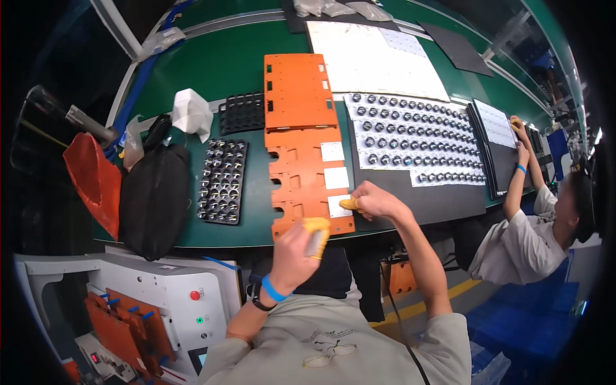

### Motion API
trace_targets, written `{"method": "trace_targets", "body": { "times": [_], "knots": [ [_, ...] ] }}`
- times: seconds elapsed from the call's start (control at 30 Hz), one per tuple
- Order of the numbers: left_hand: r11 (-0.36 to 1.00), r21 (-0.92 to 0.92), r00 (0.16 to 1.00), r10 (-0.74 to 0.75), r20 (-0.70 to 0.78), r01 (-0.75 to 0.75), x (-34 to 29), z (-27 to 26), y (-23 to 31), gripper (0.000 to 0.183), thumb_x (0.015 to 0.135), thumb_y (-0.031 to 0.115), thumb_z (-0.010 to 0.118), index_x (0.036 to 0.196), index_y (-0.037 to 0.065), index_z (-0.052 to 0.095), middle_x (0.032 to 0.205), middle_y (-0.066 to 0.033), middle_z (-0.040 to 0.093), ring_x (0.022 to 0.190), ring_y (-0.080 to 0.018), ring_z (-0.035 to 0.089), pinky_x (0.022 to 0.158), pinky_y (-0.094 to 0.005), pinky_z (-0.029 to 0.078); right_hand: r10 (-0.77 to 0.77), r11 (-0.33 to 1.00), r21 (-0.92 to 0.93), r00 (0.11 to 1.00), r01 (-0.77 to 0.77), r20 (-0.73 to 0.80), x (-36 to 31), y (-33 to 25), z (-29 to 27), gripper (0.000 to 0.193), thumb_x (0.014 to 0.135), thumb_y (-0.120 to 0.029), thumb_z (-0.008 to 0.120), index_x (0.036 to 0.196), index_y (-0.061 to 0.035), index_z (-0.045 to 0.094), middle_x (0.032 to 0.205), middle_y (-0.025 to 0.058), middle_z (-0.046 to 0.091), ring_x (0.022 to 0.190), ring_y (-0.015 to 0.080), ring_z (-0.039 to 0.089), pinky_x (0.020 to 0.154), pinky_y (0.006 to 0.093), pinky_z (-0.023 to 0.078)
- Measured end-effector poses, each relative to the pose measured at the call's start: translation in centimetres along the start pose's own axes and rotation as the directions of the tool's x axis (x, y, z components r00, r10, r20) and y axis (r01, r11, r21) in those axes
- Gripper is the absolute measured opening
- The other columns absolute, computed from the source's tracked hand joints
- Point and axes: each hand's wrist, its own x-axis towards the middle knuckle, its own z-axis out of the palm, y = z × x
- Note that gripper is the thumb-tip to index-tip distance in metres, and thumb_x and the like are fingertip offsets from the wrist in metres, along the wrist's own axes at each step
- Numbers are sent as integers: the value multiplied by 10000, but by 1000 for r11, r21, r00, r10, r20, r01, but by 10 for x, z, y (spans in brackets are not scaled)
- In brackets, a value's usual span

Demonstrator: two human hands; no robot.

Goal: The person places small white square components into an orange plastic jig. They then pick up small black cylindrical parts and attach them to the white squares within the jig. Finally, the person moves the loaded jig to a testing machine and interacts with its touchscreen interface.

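Right hand is curled, yellow-capped fingertips pressing the nearest small white square into its seat on the orange fixture plate, at the plate's near right corner. Left hand hovers just off the near edge of the plate, closed loosely round a small pale flat piece, yellow finger cots on too; can't tell exactly what the piece is. Two more white squares sit in the seats further up the same plate, so the row looks filled front to back. To do this well, I'd say: press flat with the pad, not the nail edge, keep the square parallel to the pocket edges, and steady the plate so it doesn't skate on the green belt. Second orange plate lies beyond, touching the first. Black tray of round parts sits to the left, the white sheet of round parts to the right; keep sleeves off both. A co-worker's hand works at the far right, well apart.
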Motion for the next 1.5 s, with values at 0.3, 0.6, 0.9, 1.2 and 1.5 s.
{"method": "trace_targets", "body": {
  "times": [0.3, 0.6, 0.9, 1.2, 1.5],
  "knots": [
    [166, -921, 874, -410, 260, 352, -21, -10, -13, 567, 872, 96, 635, 1401, 110, 430, 1066, -5, 488, 839, -102, 458, 698, -242, 376, -190, 811, -583, 918, -53, -348, -38, -37, 12, 459, 863, -368, 769, 659, 32, 674, 609, 236, 625, 608, 397, 643, 554, 480, 496],
    [-26, -993, 759, -642, 107, 119, -64, -62, -36, 543, 953, 221, 601, 1448, 54, 449, 1156, -74, 583, 900, -206, 546, 737, -333, 440, -750, 646, -441, 625, 623, -215, 69, -143, 100, 297, 850, -235, 766, 968, 32, 708, 917, 208, 687, 878, 361, 677, 756, 464, 531],
    [316, -920, 845, -533, 31, 233, -45, -74, -33, 631, 1001, 360, 620, 1481, 16, 395, 1125, -79, 622, 877, -181, 599, 746, -315, 464, -803, 544, -682, 539, 488, -255, 154, -169, 146, 166, 705, -104, 770, 803, 13, 704, 901, 178, 674, 908, 328, 660, 784, 434, 541],
    [43, -962, 819, -537, 204, 268, -31, -82, -44, 667, 1034, 550, 416, 1422, 8, 438, 986, -134, 621, 759, -235, 609, 625, -325, 469, -780, 531, -761, 566, 374, -266, 151, -186, 151, 189, 646, -114, 745, 773, 21, 714, 854, 183, 694, 869, 325, 679, 757, 411, 557],
    [-122, -967, 860, -443, 255, 224, -26, -80, -56, 611, 1015, 573, 396, 1309, 57, 538, 844, -79, 537, 619, -183, 484, 527, -311, 372, -727, 687, -455, 545, 567, -418, 64, -183, 113, 269, 770, -242, 800, 865, -24, 674, 820, 103, 660, 709, 269, 648, 641, 386, 516]
  ]
}}
